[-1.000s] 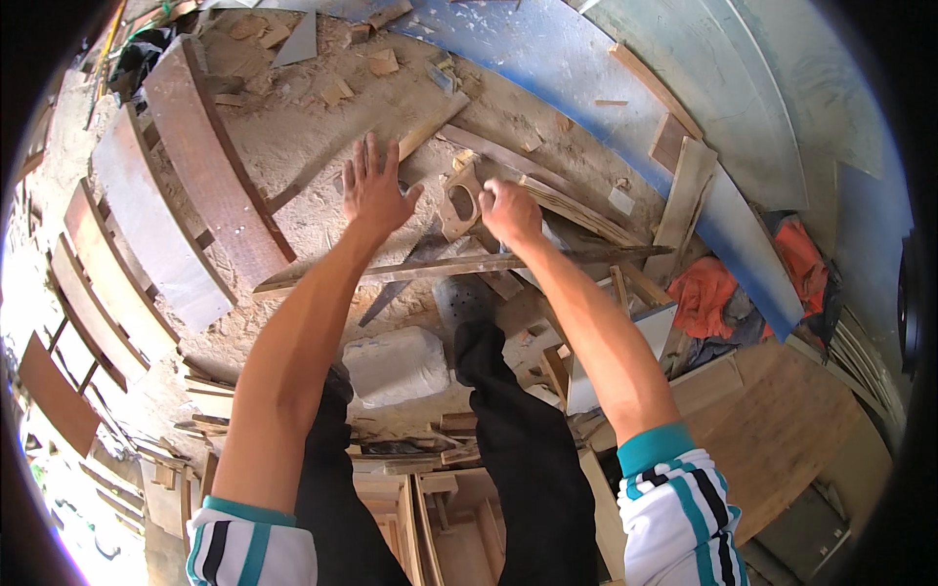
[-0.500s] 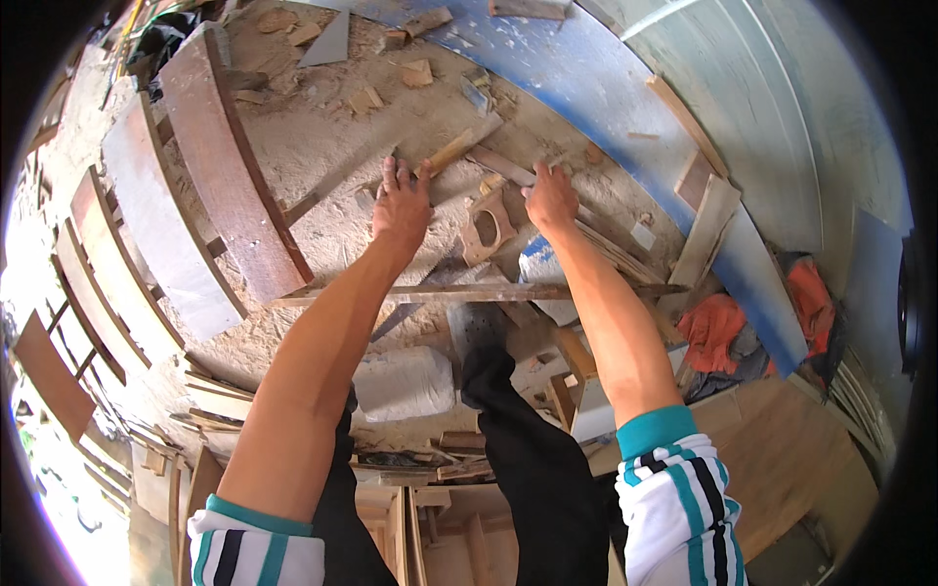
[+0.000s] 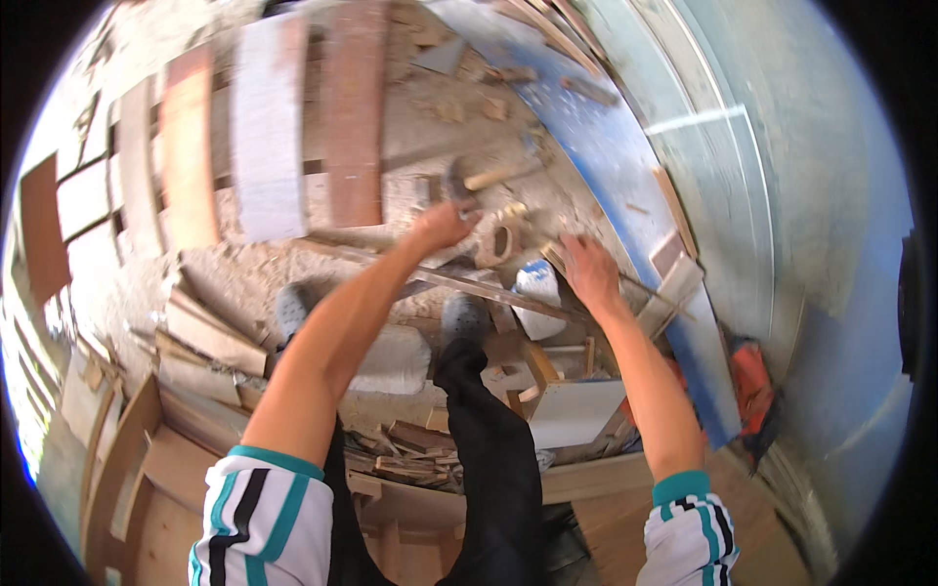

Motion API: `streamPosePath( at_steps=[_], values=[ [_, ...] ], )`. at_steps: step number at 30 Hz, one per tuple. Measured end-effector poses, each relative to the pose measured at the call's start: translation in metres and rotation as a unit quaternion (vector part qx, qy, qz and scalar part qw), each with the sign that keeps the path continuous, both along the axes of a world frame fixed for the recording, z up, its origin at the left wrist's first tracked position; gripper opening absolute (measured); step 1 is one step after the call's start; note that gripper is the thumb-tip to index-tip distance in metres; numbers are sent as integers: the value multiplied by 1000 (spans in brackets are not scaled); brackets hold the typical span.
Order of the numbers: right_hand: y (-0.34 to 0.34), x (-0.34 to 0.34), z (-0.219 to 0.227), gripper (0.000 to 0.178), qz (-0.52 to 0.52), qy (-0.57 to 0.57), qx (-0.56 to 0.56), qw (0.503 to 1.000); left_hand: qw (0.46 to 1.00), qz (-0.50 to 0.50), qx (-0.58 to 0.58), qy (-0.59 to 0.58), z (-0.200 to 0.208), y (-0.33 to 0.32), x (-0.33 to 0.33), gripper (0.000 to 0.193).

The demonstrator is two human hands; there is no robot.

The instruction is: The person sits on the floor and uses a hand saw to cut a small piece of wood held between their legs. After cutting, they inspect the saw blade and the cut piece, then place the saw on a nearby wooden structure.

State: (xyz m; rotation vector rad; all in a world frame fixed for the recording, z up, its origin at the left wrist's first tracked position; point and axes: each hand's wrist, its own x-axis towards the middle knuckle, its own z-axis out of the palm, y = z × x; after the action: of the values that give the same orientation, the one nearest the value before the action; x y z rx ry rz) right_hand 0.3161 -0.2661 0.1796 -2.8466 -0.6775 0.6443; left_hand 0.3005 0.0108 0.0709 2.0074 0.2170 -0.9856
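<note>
My left hand [image 3: 445, 227] is just below a hammer [image 3: 500, 177], whose dark head and pale wooden handle lie on the dusty ground. Blur smears its fingers, so I cannot make out whether anything is in them. To the right, my right hand [image 3: 590, 270] is closed round a narrow wooden strip [image 3: 553, 257], whose end sticks out past the fingers. Between the hands lies a handsaw, its wooden handle [image 3: 499, 243] facing up. A white and blue container [image 3: 537, 296] stands below it. One long thin batten [image 3: 469, 284] crosses beneath both hands.
Several boards [image 3: 354, 117] lie across rails at the far left. A blue-stained sheet [image 3: 611, 156] runs along the right, beside pale glassy panels [image 3: 718, 195]. My shoe [image 3: 466, 320] is near a white wrapped block [image 3: 391, 358]. Wood scraps [image 3: 415, 444] and a wooden cabinet frame [image 3: 147, 469] are close to me.
My view has turned and shifted. The left hand has come off the hammer toward me. My right hand has drawn the wooden strip nearer and to the right, away from the hammer handle.
</note>
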Motion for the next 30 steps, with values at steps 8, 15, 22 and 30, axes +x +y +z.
streamPosePath(
  at_steps=[8, 15, 22, 30],
  values=[
    [158, -137, 90, 18, 115, 136, 76, 981, 828, 523, -148, 142, 153, 77, -183, 59],
    [335, -235, 136, 38, 193, 287, -17, 938, 661, 709, -20, 245, 152, 175, -369, 36],
    [478, -212, 194, 63, 301, 370, -266, 838, 651, 722, 83, 219, 143, 301, -417, 37],
    [587, -120, 228, 43, 397, 172, -196, 880, 476, 869, 69, 117, 147, 457, -363, 68]
  ],
)
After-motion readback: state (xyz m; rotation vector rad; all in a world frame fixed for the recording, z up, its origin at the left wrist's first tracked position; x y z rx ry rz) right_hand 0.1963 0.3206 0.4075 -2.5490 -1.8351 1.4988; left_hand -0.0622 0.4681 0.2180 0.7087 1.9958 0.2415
